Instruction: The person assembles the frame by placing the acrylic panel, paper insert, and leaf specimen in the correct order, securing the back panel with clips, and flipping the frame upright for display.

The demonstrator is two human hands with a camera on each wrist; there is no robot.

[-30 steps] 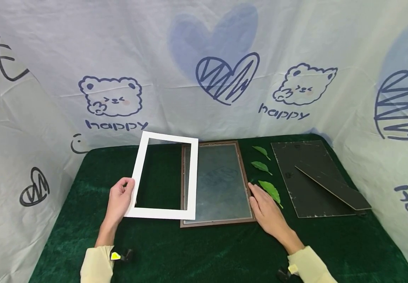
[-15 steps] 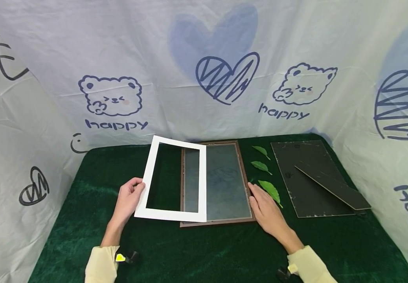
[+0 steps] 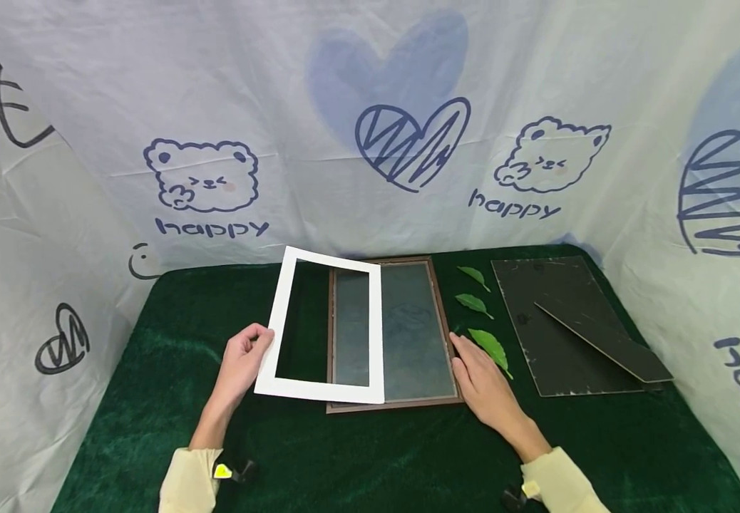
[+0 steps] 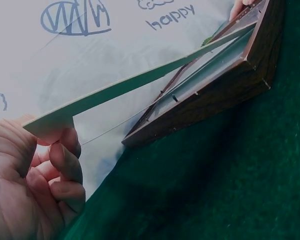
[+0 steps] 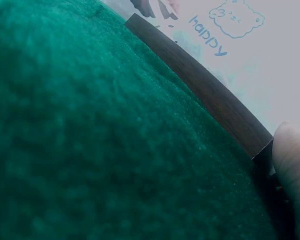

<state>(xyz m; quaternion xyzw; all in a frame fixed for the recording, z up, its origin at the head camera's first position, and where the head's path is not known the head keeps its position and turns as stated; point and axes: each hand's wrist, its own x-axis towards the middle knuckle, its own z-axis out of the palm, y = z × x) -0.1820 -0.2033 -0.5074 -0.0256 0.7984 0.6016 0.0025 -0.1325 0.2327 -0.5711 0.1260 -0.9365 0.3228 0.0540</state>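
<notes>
My left hand (image 3: 244,361) pinches the left edge of a white picture mat (image 3: 376,335) between thumb and fingers. The mat is tilted: in the left wrist view its held side (image 4: 90,100) is raised, and its far end reaches down into the brown wooden picture frame (image 4: 210,110). That frame lies on the table with a greyish glass pane (image 3: 415,335) in it; the mat covers its left part in the head view. Against the frame's right side rests my right hand (image 3: 487,385), fingers fairly straight. Only part of this hand (image 5: 292,165) shows in the right wrist view.
Right of the frame lie three green leaves, the nearest leaf (image 3: 490,348) close to my right fingers. Further right is a black backing board (image 3: 543,356) with its stand leg (image 3: 601,342) raised. Dark green cloth (image 3: 370,456) covers the table; a printed white curtain (image 3: 319,185) hangs behind.
My left hand has carried the mat rightward, so it overlaps more of the frame, and its far edge sits slightly lower in view. The right hand has stayed against the frame.
</notes>
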